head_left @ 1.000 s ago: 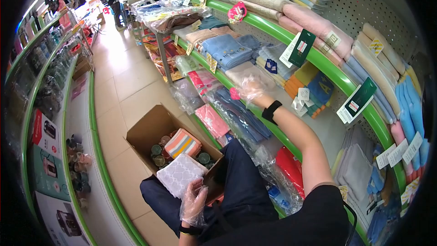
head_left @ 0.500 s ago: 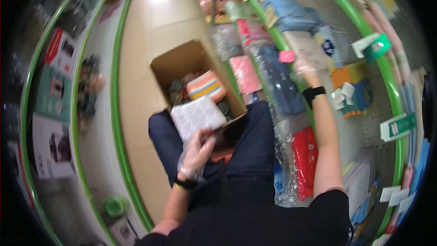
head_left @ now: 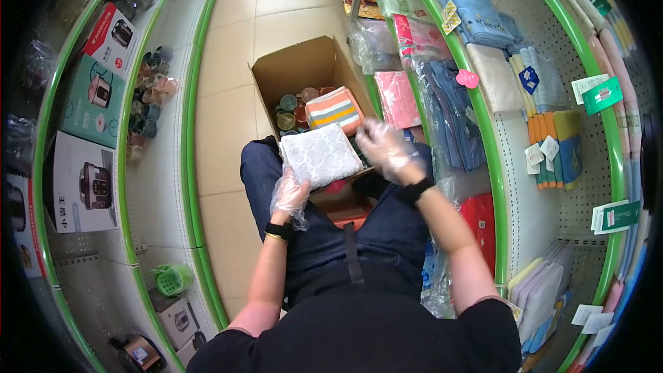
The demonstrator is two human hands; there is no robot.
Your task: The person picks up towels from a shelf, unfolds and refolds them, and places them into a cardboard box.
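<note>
My left hand [head_left: 290, 195], in a clear plastic glove, grips the near left edge of a folded white towel [head_left: 322, 155] with a raised pattern. The towel lies over the near part of a cardboard box [head_left: 293, 62] between my knees. My right hand [head_left: 387, 146], also gloved and slightly blurred, hovers at the box's right side with its fingers apart and nothing in them. Just left of its fingertips is a folded striped towel [head_left: 334, 109] in orange, white, grey and yellow, inside the box. Several round jars or cups [head_left: 288, 103] sit beside it, partly covered.
At right, a green-edged shelf holds folded towels [head_left: 494, 72], a blue towel [head_left: 476, 14] and wrapped textiles [head_left: 452, 114]. A pink tag [head_left: 467, 79] hangs on its edge. Left shelves carry appliance boxes [head_left: 83, 183], small cups [head_left: 148, 93] and a green basket [head_left: 173, 280]. Tiled floor [head_left: 228, 97] runs between.
My right hand has come back from the right shelf to the box's right side. My left hand has shifted to the white towel's left edge. The view has swung slightly.
</note>
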